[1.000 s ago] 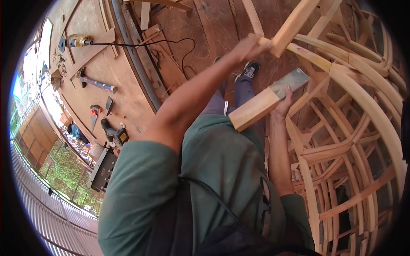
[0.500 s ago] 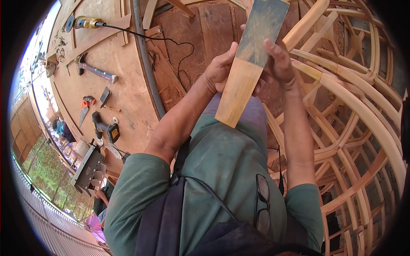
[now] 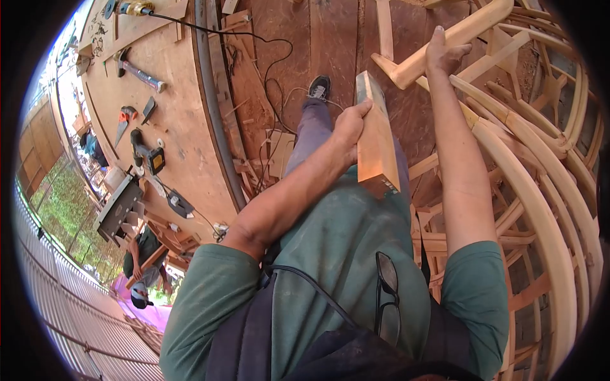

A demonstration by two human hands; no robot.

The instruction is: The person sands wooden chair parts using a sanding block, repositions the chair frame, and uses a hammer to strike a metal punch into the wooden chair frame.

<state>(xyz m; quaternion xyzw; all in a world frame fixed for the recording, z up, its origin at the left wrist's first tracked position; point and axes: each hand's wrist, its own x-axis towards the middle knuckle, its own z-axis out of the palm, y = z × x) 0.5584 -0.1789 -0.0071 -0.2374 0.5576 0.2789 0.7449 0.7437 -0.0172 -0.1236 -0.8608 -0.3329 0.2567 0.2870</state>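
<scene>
My left hand is closed around the side of a long wooden sanding block, held in front of my waist. The block is tilted so its narrow edge and near end show; its dark face is mostly turned away. Stretched forward, my right hand lies across a thick curved rail of a wooden chair frame, thumb on one side and fingers on the other. Part of that grip is hidden. The rail's angled corner sits just beyond the block's far end.
On the workbench at left lie a hammer, a handsaw, a cordless drill and a corded grinder. Its cable trails onto the floor. Stacked chair frames crowd the right. Another person works at lower left.
My right hand has left the sanding block and reached forward to the chair frame. The block has turned from showing its broad dark face to its edge, now in my left hand alone.
</scene>
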